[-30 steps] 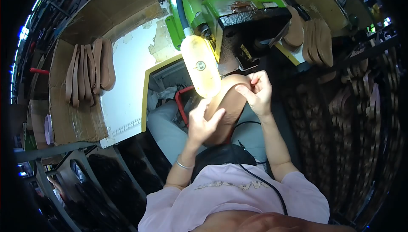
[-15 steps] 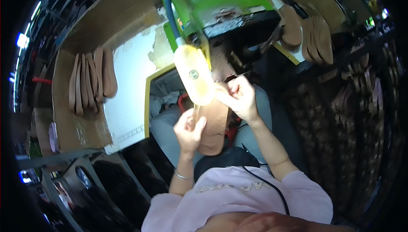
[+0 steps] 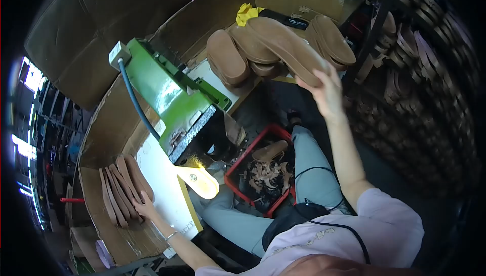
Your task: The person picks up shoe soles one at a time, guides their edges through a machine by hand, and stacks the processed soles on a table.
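Observation:
My right hand point(image 3: 328, 91) grips the near end of a long brown sole point(image 3: 283, 46), which is held up over a pile of brown soles point(image 3: 226, 58) at the back. At the left, my left hand point(image 3: 146, 206) touches a row of brown soles point(image 3: 117, 195) standing on edge in a cardboard surround; its fingers are around the edge of one of them. Between my hands stands a green machine point(image 3: 169, 91) with a black head and a lit lamp point(image 3: 203, 182) at its lower end.
A red bin point(image 3: 231, 179) with brown scraps and a sole sits on the floor beside my legs. Cardboard walls point(image 3: 119, 139) edge the white tabletop point(image 3: 164, 187). A yellow cloth point(image 3: 248, 14) and more soles point(image 3: 331, 40) lie at the back. Racks hold many soles at the right.
The view has turned. My hands have moved apart from the sole below the lamp: the left to the row of soles, the right to the back pile, holding a sole.

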`<action>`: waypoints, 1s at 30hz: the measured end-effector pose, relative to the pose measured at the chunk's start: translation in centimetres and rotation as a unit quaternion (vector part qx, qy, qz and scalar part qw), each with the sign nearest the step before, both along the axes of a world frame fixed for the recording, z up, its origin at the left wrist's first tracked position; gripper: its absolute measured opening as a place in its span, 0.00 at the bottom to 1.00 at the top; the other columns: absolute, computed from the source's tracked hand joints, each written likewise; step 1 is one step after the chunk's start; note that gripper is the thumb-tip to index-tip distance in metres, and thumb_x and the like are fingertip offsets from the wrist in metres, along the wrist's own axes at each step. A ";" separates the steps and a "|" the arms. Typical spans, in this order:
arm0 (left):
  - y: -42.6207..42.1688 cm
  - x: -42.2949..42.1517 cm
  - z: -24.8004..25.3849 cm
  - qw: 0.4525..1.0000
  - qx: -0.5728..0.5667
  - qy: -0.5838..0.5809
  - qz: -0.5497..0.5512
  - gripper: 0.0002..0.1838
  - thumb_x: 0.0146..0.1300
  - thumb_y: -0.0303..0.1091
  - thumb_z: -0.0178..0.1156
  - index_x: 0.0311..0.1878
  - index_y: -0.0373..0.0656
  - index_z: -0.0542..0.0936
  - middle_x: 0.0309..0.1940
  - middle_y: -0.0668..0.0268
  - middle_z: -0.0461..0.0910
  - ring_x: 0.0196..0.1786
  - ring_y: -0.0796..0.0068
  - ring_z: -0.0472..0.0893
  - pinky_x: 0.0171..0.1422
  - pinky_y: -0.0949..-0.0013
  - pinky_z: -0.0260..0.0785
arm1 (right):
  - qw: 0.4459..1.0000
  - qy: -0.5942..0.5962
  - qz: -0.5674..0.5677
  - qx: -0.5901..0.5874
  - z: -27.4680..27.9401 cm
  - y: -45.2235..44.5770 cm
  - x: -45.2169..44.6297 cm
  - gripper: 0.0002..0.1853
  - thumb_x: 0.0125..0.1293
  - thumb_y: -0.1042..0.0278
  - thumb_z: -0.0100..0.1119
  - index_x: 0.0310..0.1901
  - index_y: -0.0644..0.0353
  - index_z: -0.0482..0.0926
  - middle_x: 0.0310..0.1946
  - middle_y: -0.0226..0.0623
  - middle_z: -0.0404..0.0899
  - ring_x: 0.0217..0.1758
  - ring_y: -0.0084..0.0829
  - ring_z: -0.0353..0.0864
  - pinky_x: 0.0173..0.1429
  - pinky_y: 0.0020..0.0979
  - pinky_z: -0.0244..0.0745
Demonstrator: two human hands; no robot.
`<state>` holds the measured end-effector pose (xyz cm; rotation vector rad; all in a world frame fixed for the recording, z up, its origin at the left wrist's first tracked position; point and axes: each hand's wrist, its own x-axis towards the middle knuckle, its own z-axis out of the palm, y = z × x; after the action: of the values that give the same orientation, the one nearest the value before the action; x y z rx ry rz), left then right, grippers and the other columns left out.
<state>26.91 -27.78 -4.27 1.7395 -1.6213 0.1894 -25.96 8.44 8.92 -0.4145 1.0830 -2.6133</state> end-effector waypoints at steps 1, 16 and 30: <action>-1.2 -0.1 -0.8 0.999 0.027 0.009 0.032 0.38 0.50 0.62 0.60 0.56 0.41 0.71 0.52 0.45 0.66 0.54 0.49 0.65 0.61 0.52 0.57 | 0.999 -0.017 0.022 -0.032 -0.7 -2.2 -1.3 0.23 0.61 0.77 0.49 0.57 0.63 0.56 0.53 0.47 0.62 0.51 0.46 0.73 0.48 0.48 0.79; 1.9 0.1 1.7 0.996 -0.037 0.046 -0.062 0.11 0.44 0.33 0.65 0.29 0.38 0.80 0.29 0.56 0.79 0.34 0.59 0.78 0.40 0.60 0.70 | 0.956 0.036 0.033 0.291 -6.6 -5.9 1.1 0.36 0.60 0.61 0.61 0.65 0.58 0.52 0.32 0.45 0.74 0.21 0.25 0.75 0.21 0.26 0.76; 33.7 -12.7 2.9 0.911 -0.083 -0.018 -0.404 0.17 0.40 0.29 0.69 0.38 0.40 0.79 0.29 0.63 0.73 0.36 0.64 0.75 0.40 0.61 0.66 | 0.690 -0.070 0.708 0.135 -10.8 -7.1 26.2 0.32 0.56 0.65 0.64 0.59 0.68 0.63 0.50 0.39 0.74 0.51 0.28 0.74 0.56 0.28 0.68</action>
<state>14.21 5.92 -1.36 0.8315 -2.1385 -0.0445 0.24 1.36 -1.89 -0.6096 0.5817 -1.0450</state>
